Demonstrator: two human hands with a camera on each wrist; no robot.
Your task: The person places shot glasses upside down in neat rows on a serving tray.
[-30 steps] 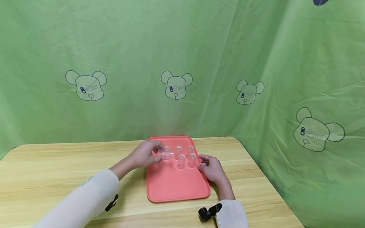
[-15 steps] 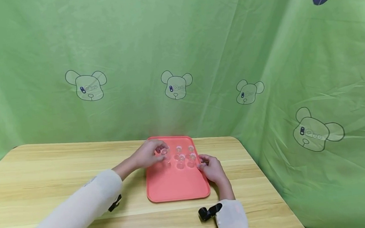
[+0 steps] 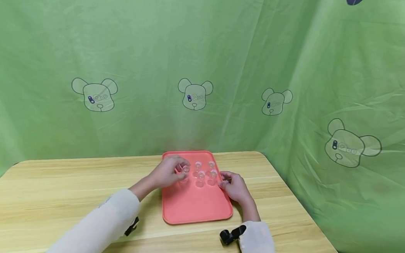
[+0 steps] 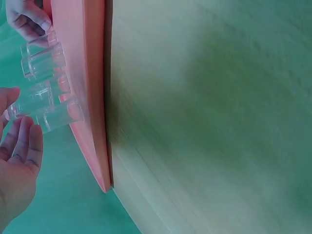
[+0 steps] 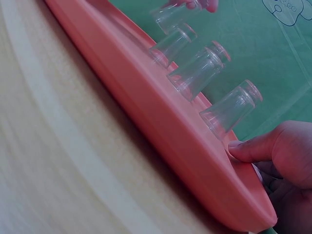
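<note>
My left hand (image 3: pixel 168 172) holds a small clear shot glass (image 3: pixel 185 169) by its upper end, over the left half of a coral-pink tray (image 3: pixel 197 208). In the right wrist view that glass (image 4: pixel 35 99) hangs slightly tilted; whether its rim touches the tray I cannot tell. Several like glasses (image 3: pixel 201 175) stand upside down in two rows on the tray, thick bases up. My right hand (image 3: pixel 235 187) grips the tray's right edge, its thumb (image 5: pixel 248 147) on the rim and the fingers partly hidden beyond it.
The tray lies on a light wood-grain table (image 3: pixel 87 176), close to its back edge. Behind and to the right hangs a green cloth (image 3: pixel 146 118) with printed bear heads. Each sleeve carries a black wrist device (image 3: pixel 231 235).
The shot glass in my left hand has turned from lying sideways to base up. That hand has shifted slightly right. My right hand stays at the tray's edge.
</note>
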